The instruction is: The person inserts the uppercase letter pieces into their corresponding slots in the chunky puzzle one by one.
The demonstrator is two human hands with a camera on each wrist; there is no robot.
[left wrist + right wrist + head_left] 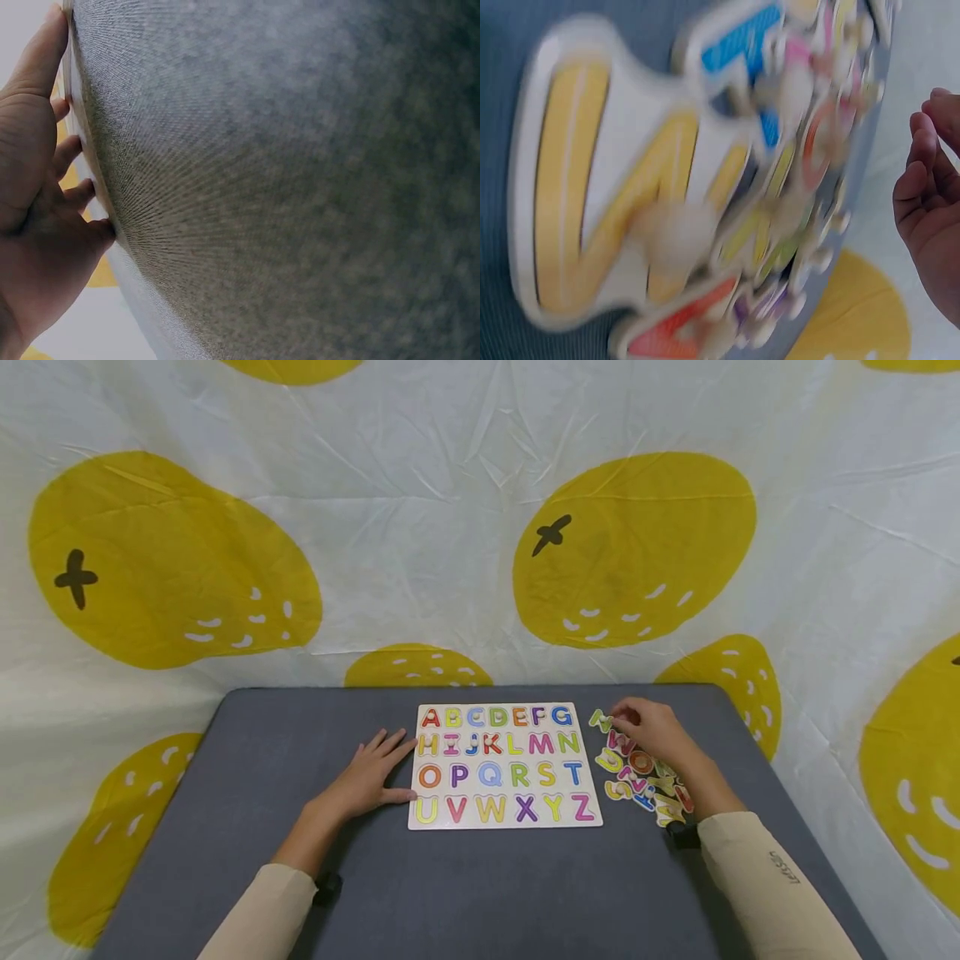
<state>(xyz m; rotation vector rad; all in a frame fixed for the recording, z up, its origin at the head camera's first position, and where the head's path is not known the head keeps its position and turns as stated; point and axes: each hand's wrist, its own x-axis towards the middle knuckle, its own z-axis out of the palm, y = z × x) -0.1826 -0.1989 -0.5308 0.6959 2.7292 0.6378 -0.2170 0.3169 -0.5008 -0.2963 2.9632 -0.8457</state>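
Observation:
A wooden alphabet puzzle board point(510, 818) lies flat, with bright letters A to Z in rows. My left hand point(372, 775) is spread at its left edge, thumb and fingertips touching the rim; the left wrist view shows this hand point(45, 187) from the side. To the right of the board is a loose pile of letter pieces with round knobs. My right hand point(651, 727) is over the far side of the pile, fingers bent, fingertips close beside a green N piece point(600, 721). In the right wrist view the hand point(934, 202) shows nothing between its fingers.
Around the pile, a yellow W piece point(562, 187), a blue T piece point(742, 45) and a red O piece point(641, 762) overlap others. All rest on a dark grey table point(480, 893). Behind its far edge hangs white fabric point(420, 552) with large yellow fruit prints.

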